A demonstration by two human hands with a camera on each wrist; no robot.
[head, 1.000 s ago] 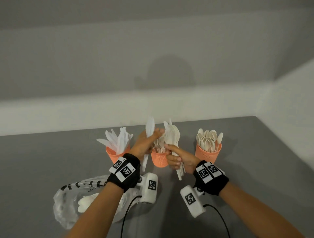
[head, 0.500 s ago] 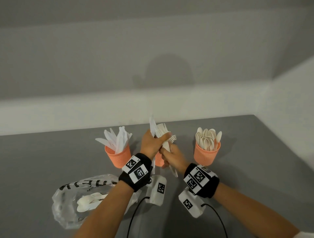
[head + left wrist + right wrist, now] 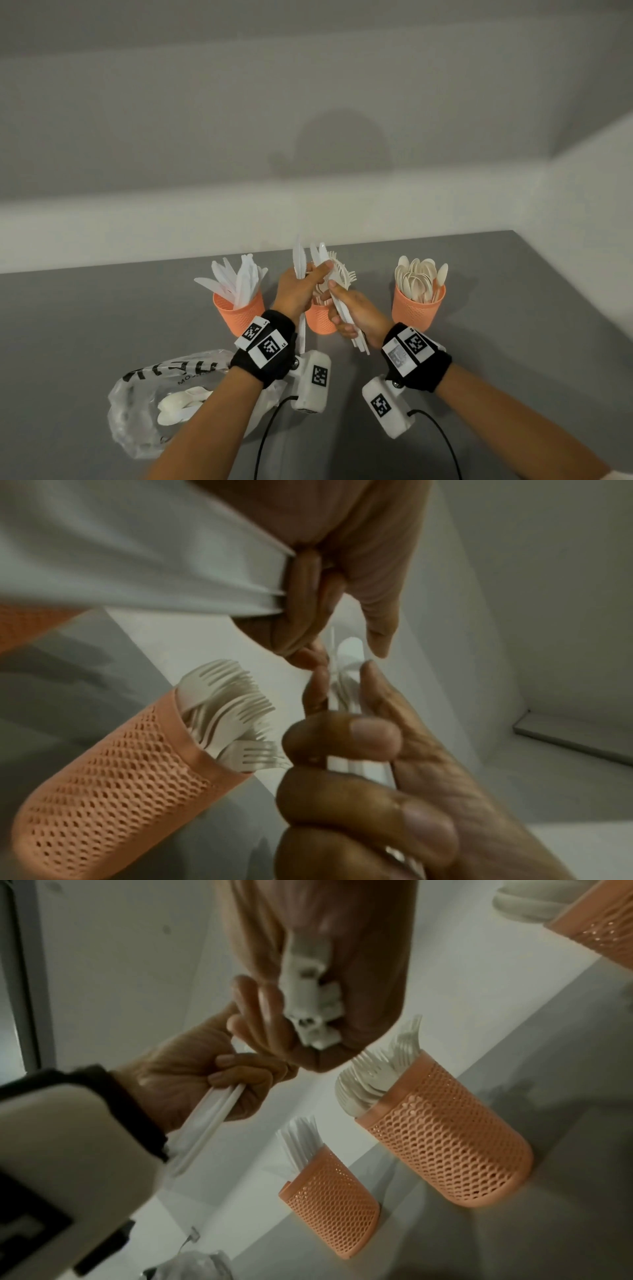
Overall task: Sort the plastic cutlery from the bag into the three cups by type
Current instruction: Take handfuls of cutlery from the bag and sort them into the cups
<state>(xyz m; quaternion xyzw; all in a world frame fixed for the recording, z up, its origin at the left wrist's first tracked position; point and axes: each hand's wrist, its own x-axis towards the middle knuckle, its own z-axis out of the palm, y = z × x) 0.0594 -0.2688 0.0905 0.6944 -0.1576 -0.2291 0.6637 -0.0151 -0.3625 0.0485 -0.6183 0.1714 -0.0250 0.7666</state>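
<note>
Plastic knives (image 3: 297,260) gripped in left hand (image 3: 297,291) | right hand (image 3: 356,313) clutches cutlery bundle (image 3: 337,274) | above fork cup (image 3: 320,318)

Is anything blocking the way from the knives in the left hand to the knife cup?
Nothing visible does. The left hand grips knives just right of the knife cup, whose mouth is crowded with upright knives but open from above. The right hand lies on the other side.

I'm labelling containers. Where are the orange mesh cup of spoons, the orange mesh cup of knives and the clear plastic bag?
orange mesh cup of spoons (image 3: 416,313): head view, front wall.
orange mesh cup of knives (image 3: 236,317): head view, side wall.
clear plastic bag (image 3: 137,404): head view, crumpled film.
</note>
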